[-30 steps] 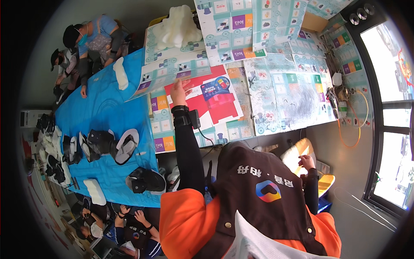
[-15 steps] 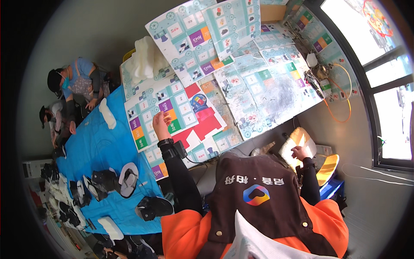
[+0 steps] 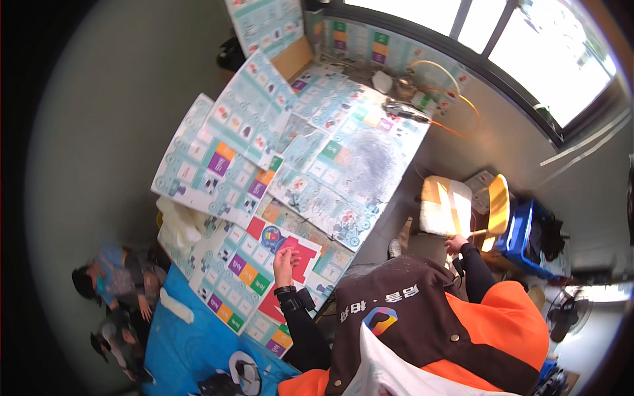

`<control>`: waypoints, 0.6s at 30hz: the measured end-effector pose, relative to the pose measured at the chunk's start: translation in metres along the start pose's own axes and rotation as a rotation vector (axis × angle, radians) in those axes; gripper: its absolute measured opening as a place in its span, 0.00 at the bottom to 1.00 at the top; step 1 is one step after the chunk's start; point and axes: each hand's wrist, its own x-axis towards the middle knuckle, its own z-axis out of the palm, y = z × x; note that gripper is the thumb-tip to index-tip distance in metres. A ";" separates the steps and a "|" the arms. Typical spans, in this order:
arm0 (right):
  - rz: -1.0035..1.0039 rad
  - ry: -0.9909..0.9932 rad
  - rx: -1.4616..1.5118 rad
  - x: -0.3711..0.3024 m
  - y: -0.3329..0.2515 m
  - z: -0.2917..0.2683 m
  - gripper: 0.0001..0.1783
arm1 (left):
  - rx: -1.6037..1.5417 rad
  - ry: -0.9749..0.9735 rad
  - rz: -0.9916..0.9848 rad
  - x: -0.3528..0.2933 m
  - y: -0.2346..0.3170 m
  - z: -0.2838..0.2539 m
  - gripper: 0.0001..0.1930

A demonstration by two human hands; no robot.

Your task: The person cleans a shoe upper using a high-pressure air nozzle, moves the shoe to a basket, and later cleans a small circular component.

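Observation:
My left hand point(image 3: 284, 265) hovers over or rests on the printed sheets at the table's near edge, beside a red patch point(image 3: 305, 260) on them. Its fingers are stretched and slightly bent, with nothing between them. A black band with a small dark box point(image 3: 296, 301) wraps that wrist. Off to the right, my right hand point(image 3: 455, 245) is low beside the near edge of a chair's pale padded seat point(image 3: 446, 210). Its fingers are too small and blurred to tell whether they grip anything.
Large printed boards point(image 3: 231, 142) stand tilted at the table's far left. Tools and an orange hose point(image 3: 467, 113) lie by the window. A blue crate point(image 3: 525, 237) stands beyond the chair's yellow backrest point(image 3: 499, 203). Two people point(image 3: 122, 277) work by the blue-covered table point(image 3: 173, 340).
The view has turned to the right, so the table appears further left. My left hand is now beside the red patch. My right hand has drawn back from over the seat to its near edge.

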 end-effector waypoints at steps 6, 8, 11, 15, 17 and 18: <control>0.589 -0.069 0.431 -0.058 -0.034 0.004 0.13 | 0.098 -0.103 -0.126 0.009 -0.019 0.020 0.14; 0.663 0.009 0.504 -0.084 -0.024 0.013 0.13 | 0.177 -0.203 -0.204 0.022 -0.017 0.041 0.14; 0.778 0.098 0.757 -0.142 -0.012 0.027 0.14 | 0.267 -0.322 -0.256 0.046 -0.027 0.086 0.15; 0.934 0.112 0.951 -0.185 0.017 0.075 0.14 | 0.357 -0.393 -0.246 0.053 -0.019 0.151 0.15; 0.920 0.082 1.011 -0.172 0.029 0.088 0.14 | 0.325 -0.338 -0.173 0.035 -0.003 0.147 0.14; 0.928 0.032 1.036 -0.168 0.048 0.102 0.13 | 0.338 -0.318 -0.136 0.031 0.002 0.166 0.14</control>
